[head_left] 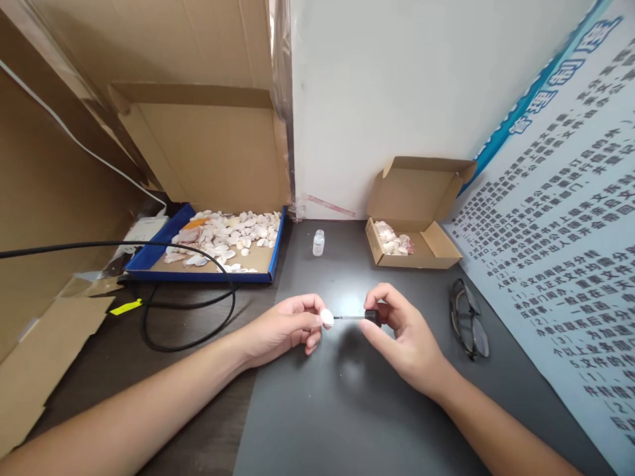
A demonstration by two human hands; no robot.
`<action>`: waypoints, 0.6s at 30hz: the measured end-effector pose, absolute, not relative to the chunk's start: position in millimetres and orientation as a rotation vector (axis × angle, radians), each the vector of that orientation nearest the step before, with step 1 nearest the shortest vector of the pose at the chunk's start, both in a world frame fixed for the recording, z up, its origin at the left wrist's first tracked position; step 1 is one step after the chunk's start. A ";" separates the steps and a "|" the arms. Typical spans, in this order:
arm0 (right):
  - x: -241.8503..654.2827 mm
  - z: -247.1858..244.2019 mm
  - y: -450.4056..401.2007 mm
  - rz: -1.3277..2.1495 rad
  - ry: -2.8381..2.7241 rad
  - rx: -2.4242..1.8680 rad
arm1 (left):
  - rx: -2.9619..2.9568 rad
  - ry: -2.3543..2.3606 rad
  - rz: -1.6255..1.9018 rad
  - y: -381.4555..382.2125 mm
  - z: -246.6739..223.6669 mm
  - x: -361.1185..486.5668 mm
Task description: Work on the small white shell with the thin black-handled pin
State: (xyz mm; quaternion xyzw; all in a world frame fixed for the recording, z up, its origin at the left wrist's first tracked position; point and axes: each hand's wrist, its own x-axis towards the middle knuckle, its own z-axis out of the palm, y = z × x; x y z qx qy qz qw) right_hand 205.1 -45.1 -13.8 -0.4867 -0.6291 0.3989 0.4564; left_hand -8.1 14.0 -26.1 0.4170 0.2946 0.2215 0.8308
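Between thumb and fingers, my left hand (292, 324) pinches a small white seashell (327, 318). My right hand (401, 334) grips the black cap of a thin brush applicator (371, 317). The applicator's stem points left, and its dark tip meets or nearly meets the shell's right edge; exact contact is hard to tell. Beyond both hands, a small clear glass bottle (318, 243) with whitish contents stands upright without a cap on the dark grey mat.
A blue-edged box (238, 277) at the back left holds many shells. At the back right, a small open cardboard box (417, 259) holds several more. Folded glasses (467, 320) lie at right. A black cable (188, 345) loops at left beside a yellow tag (126, 307).
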 end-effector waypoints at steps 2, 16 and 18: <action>204.8 -13.5 -44.0 1.041 -1.517 -1.173 | 0.879 0.630 0.469 13.8 -26.0 -8.1; 204.9 -10.5 -44.8 1.030 -1.547 -1.202 | 0.897 0.608 0.464 14.7 -28.5 -8.7; 204.8 -10.7 -45.6 1.046 -1.544 -1.184 | 0.905 0.608 0.464 14.8 -28.5 -8.9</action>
